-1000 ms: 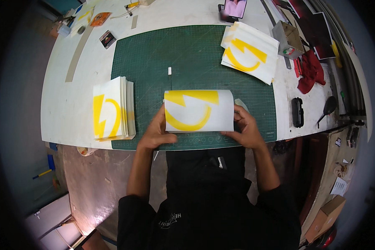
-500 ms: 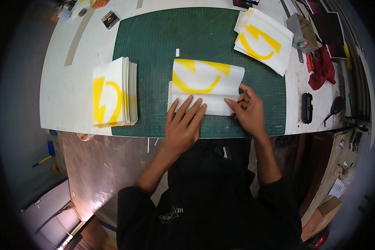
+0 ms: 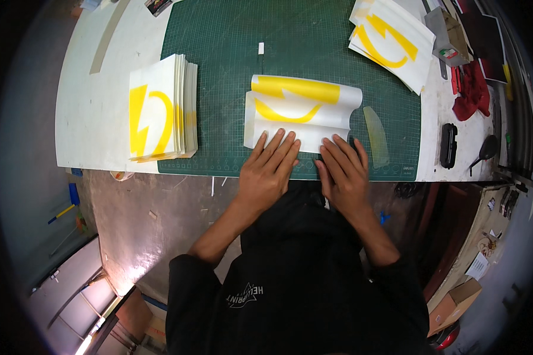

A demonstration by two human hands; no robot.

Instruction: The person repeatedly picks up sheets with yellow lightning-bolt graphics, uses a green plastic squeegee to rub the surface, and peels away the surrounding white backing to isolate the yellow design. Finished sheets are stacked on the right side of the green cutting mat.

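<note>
A white sheet with yellow printed shapes [image 3: 331,93] lies in front of me on the green cutting mat [image 3: 219,35]; its far part curls up in a rounded fold. My left hand [image 3: 270,168] rests with fingers stretched flat on the sheet's near edge. Beside it, my right hand [image 3: 344,171] presses the same near edge, its fingers spread and straight. Neither hand grips anything. To the right of the sheet, a translucent curved strip [image 3: 376,139] lies on the mat.
A thick stack of folded printed sheets [image 3: 154,112] stands at the left. More printed sheets [image 3: 417,68] lie at the far right, near a grey metal box [image 3: 446,35]. A red cloth [image 3: 472,94], a black case [image 3: 449,146] and a small white piece [image 3: 261,48] also lie there on the table.
My right hand has let go of the sheet's right edge and now lies flat on the near edge. The curved strip has come into sight. The view has shifted slightly.
</note>
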